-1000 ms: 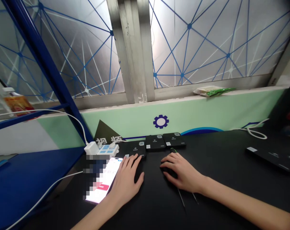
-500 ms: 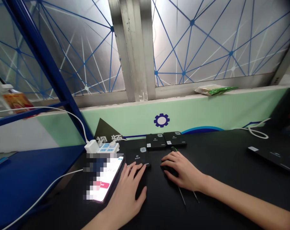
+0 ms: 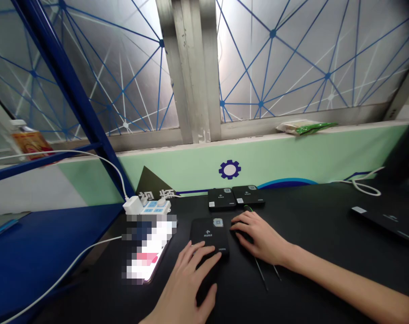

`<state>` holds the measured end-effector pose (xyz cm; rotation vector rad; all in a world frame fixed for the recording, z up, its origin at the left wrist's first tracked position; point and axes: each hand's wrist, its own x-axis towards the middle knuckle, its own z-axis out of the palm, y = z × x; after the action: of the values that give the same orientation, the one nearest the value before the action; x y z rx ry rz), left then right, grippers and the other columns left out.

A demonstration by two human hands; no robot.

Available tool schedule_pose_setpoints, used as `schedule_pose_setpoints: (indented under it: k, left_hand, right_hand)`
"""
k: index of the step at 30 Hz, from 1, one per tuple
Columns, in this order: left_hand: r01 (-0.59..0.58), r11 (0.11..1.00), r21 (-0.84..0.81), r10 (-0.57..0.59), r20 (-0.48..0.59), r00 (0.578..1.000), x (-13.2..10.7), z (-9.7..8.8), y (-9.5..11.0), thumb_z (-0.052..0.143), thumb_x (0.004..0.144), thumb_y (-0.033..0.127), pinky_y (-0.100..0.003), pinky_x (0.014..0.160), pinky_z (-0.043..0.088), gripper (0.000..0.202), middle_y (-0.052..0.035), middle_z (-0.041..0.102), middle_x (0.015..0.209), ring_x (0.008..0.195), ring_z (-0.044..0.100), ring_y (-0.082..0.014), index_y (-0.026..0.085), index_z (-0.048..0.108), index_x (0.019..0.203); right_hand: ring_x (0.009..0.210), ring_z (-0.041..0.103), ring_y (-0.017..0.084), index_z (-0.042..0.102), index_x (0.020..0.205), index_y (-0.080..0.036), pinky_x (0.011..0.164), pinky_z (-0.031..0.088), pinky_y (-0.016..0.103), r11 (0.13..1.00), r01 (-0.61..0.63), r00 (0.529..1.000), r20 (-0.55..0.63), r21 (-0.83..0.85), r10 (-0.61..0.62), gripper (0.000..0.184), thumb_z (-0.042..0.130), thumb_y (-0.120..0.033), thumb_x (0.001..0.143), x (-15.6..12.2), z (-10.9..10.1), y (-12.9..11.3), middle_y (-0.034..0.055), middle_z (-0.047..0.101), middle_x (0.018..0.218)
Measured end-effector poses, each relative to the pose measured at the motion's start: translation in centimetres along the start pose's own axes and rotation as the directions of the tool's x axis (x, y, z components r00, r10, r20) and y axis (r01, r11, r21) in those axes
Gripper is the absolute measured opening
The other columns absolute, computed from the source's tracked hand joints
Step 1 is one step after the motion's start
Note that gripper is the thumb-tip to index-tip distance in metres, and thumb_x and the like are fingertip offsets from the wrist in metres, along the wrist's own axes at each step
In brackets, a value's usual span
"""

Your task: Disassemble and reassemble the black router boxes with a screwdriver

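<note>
The fingers of my left hand (image 3: 191, 279) are spread, their tips resting on the near edge of a flat black box (image 3: 207, 231) with a small label; the thumb is apart from it. My right hand (image 3: 256, 238) lies on the table with its fingers curled over dark handles (image 3: 248, 209) with a bit of green at the far end. Two thin metal shafts (image 3: 261, 272) stick out below that palm; they look like screwdrivers, but the grip is mostly hidden. Beyond the hands, two similar black boxes (image 3: 221, 199) sit side by side.
A lit phone (image 3: 153, 252), partly pixelated, lies left of my left hand. Behind it are a power strip (image 3: 157, 207) and a white charger (image 3: 132, 205) with its cable. A long black object (image 3: 386, 222) lies at the right. A green packet (image 3: 305, 128) rests on the window ledge.
The black box under my left fingers has slid right and towards me, with my left hand moving along. My right hand has stayed nearly in place. The view has shifted slightly.
</note>
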<state>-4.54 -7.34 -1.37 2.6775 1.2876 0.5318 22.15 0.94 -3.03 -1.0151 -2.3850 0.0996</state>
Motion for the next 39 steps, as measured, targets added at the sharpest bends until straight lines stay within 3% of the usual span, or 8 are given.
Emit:
schedule_pose_setpoints:
  k: [4, 7, 11, 15, 26, 32, 39]
  left_hand:
    - [0.087, 0.993, -0.081, -0.091, -0.055, 0.994, 2.1, -1.0, 0.0, 0.051, 0.094, 0.024, -0.05, 0.109, 0.044, 0.039, -0.0045, 0.059, 0.134, 0.123, 0.056, -0.0274, 0.032, 0.058, 0.132]
    - [0.173, 0.974, -0.146, -0.19, -0.111, 0.975, 4.5, -1.0, -1.5, 0.051, 0.094, 0.025, -0.043, 0.104, 0.047, 0.037, -0.006, 0.056, 0.135, 0.124, 0.054, -0.0266, 0.029, 0.057, 0.13]
    - [0.254, 0.948, -0.191, -0.278, -0.116, 0.953, 6.4, 0.2, -3.8, 0.052, 0.095, 0.03, -0.042, 0.104, 0.046, 0.037, -0.0073, 0.056, 0.134, 0.127, 0.053, -0.0267, 0.026, 0.053, 0.132]
    - [0.237, 0.943, -0.235, -0.269, -0.116, 0.956, 6.3, 1.0, -4.7, 0.049, 0.098, 0.033, -0.04, 0.105, 0.046, 0.035, -0.0067, 0.056, 0.136, 0.126, 0.054, -0.0256, 0.026, 0.053, 0.133]
    - [0.12, 0.97, -0.211, -0.127, -0.019, 0.992, 5.6, -0.5, -4.4, 0.051, 0.099, 0.039, -0.039, 0.099, 0.05, 0.041, -0.0056, 0.057, 0.134, 0.12, 0.058, -0.0259, 0.03, 0.051, 0.139]
    - [0.171, 0.965, -0.198, -0.19, -0.077, 0.979, 6.0, 0.8, -3.2, 0.049, 0.1, 0.039, -0.04, 0.101, 0.048, 0.035, -0.007, 0.058, 0.129, 0.121, 0.056, -0.026, 0.026, 0.054, 0.133]
    - [0.241, 0.956, -0.166, -0.252, -0.046, 0.967, 5.5, 0.2, -3.8, 0.044, 0.102, 0.043, -0.044, 0.108, 0.043, 0.043, -0.0083, 0.052, 0.14, 0.131, 0.049, -0.0273, 0.025, 0.045, 0.141]
  right_hand:
    - [0.105, 0.061, 0.026, 0.069, 0.111, -0.022, 0.1, 0.043, 0.05, 1.0, 0.015, 1.0, -0.003, -0.003, -0.015, 0.025, 0.053, -0.018, 0.092, 0.0, 0.0, 0.2, 0.01, 0.068, 0.117]
    - [0.104, 0.062, 0.027, 0.07, 0.11, -0.022, 0.099, 0.044, 0.051, 1.0, 0.016, 1.0, -0.007, -0.016, -0.016, 0.025, 0.053, -0.017, 0.091, 0.1, 0.0, 0.3, 0.0107, 0.068, 0.117]
    - [0.104, 0.062, 0.027, 0.07, 0.109, -0.022, 0.102, 0.042, 0.052, 1.0, 0.003, 1.0, -0.008, -0.022, -0.004, 0.025, 0.054, -0.017, 0.091, 0.1, -0.1, 0.3, 0.01, 0.069, 0.116]
    - [0.106, 0.061, 0.027, 0.069, 0.111, -0.021, 0.101, 0.042, 0.052, 1.0, -0.002, 1.0, 0.007, -0.023, 0.002, 0.026, 0.054, -0.016, 0.09, 0.1, -0.1, 0.5, 0.0097, 0.068, 0.118]
    - [0.107, 0.061, 0.028, 0.069, 0.11, -0.021, 0.102, 0.042, 0.054, 0.999, 0.009, 1.0, -0.003, -0.039, -0.009, 0.026, 0.054, -0.016, 0.09, -0.1, -0.1, 0.6, 0.0114, 0.066, 0.121]
    - [0.107, 0.061, 0.028, 0.067, 0.114, -0.018, 0.101, 0.045, 0.052, 1.0, -0.016, 0.999, -0.048, -0.022, 0.015, 0.025, 0.054, -0.022, 0.093, 0.1, 0.1, 0.3, 0.0122, 0.067, 0.118]
    - [0.116, 0.056, 0.03, 0.057, 0.133, -0.017, 0.103, 0.042, 0.052, 1.0, -0.014, 1.0, -0.01, 0.004, 0.014, 0.041, 0.053, -0.037, 0.097, 0.1, -0.6, 0.0, 0.0135, 0.065, 0.127]
